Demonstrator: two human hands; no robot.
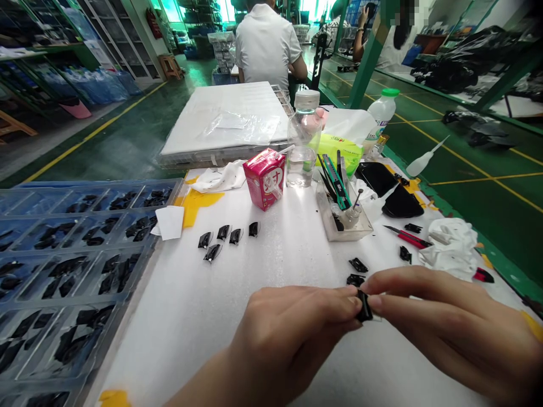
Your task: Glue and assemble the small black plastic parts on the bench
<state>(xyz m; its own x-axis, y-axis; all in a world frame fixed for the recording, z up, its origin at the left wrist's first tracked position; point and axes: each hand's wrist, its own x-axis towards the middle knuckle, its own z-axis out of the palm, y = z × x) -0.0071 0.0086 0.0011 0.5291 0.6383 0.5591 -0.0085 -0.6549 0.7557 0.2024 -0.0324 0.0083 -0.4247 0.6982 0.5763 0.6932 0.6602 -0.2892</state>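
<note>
Between my two hands, above the white-covered table (203, 316), is a small black plastic part (363, 307) with a thin clear edge. My left hand (292, 328) pinches it from the left between thumb and fingers. From the right, the thumb and index finger of my right hand (441, 316) close on the same part. Just beyond my fingertips lie two similar black parts (358, 264). Farther off to the left, several black parts with clear film (212, 252) lie in a loose group.
Compartment trays (146, 265) of black pieces stand at the left. A pink drink carton (265, 180), a clear bottle (302, 169) and a tool box (352, 233) with a green cutter stand at the back. A red knife (409, 237) and white cloths (452, 246) lie right. A person (268, 45) sits ahead.
</note>
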